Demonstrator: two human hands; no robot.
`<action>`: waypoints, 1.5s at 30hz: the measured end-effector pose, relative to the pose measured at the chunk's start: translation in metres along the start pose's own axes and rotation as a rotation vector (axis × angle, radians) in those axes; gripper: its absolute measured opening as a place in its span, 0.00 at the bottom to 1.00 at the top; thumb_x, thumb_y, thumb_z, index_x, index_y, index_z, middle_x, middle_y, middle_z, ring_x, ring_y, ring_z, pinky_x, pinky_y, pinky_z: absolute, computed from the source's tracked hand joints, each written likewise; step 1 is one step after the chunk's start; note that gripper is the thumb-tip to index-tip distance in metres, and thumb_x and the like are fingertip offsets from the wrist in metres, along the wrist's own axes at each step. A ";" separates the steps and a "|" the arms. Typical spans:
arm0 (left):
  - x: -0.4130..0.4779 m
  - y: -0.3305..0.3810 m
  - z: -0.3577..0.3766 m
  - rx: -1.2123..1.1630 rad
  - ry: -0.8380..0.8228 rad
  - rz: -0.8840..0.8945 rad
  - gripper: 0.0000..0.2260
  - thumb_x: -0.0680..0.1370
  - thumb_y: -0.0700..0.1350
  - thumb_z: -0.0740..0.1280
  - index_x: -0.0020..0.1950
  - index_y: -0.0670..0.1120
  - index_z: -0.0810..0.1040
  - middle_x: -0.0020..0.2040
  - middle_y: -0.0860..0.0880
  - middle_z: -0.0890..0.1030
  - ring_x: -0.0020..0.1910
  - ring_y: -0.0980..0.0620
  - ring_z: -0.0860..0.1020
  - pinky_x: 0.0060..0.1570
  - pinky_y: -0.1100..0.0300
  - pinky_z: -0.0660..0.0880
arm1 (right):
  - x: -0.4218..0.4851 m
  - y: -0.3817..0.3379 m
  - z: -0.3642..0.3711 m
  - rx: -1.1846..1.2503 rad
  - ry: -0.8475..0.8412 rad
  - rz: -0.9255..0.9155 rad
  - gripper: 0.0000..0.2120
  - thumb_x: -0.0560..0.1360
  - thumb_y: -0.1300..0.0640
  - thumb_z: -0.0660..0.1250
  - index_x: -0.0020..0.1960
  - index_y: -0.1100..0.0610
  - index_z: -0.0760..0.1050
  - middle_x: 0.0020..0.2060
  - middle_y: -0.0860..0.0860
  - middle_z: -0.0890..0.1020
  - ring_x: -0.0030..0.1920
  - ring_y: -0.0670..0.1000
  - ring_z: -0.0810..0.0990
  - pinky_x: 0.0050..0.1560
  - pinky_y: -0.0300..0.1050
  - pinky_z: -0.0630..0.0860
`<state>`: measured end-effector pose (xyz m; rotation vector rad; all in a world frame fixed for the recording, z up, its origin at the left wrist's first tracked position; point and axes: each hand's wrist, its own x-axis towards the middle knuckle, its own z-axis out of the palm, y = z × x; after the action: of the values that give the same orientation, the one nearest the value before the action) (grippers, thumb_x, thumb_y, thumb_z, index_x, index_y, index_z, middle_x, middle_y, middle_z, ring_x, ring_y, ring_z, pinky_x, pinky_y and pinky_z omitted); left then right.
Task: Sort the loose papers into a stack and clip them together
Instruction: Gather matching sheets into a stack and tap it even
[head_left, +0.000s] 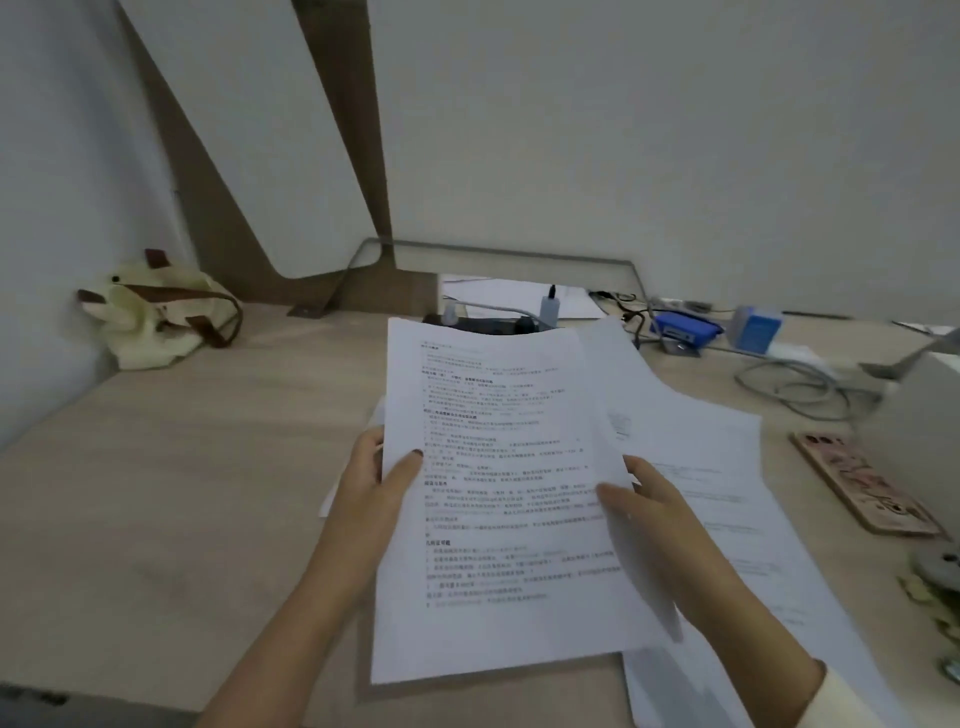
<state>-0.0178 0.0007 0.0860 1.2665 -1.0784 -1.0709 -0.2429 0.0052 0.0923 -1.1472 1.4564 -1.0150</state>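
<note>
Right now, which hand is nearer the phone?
Right. The right hand holds the papers' right edge, toward the phone; the left hand grips their far left edge.

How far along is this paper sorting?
Partly gathered: the left hand and right hand hold several white printed sheets raised over the pale wooden desk. More loose white pages lie flat beneath to the right. Those need stacking; no clip is on the papers.
</note>
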 end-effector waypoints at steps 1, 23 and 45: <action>-0.001 -0.002 0.016 0.004 -0.054 -0.031 0.07 0.78 0.43 0.62 0.55 0.51 0.72 0.51 0.51 0.81 0.48 0.49 0.82 0.47 0.52 0.78 | -0.004 0.005 -0.016 0.006 0.034 0.016 0.11 0.77 0.61 0.59 0.57 0.52 0.73 0.49 0.51 0.82 0.47 0.53 0.82 0.41 0.45 0.76; -0.017 -0.055 0.175 -0.046 -0.560 -0.344 0.07 0.78 0.38 0.61 0.51 0.45 0.77 0.47 0.52 0.82 0.46 0.58 0.79 0.39 0.73 0.75 | -0.017 0.082 -0.187 0.044 0.377 0.347 0.08 0.75 0.67 0.61 0.49 0.57 0.73 0.43 0.56 0.74 0.40 0.53 0.72 0.36 0.42 0.67; -0.001 0.000 0.129 -0.163 -0.318 0.064 0.12 0.73 0.46 0.68 0.56 0.55 0.78 0.50 0.57 0.85 0.48 0.56 0.83 0.45 0.59 0.78 | -0.030 0.020 -0.131 0.317 0.145 -0.327 0.13 0.75 0.61 0.62 0.57 0.50 0.76 0.52 0.52 0.84 0.50 0.54 0.84 0.50 0.51 0.81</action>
<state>-0.1454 -0.0208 0.0880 0.9464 -1.2322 -1.3123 -0.3726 0.0429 0.1008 -1.1152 1.1815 -1.5247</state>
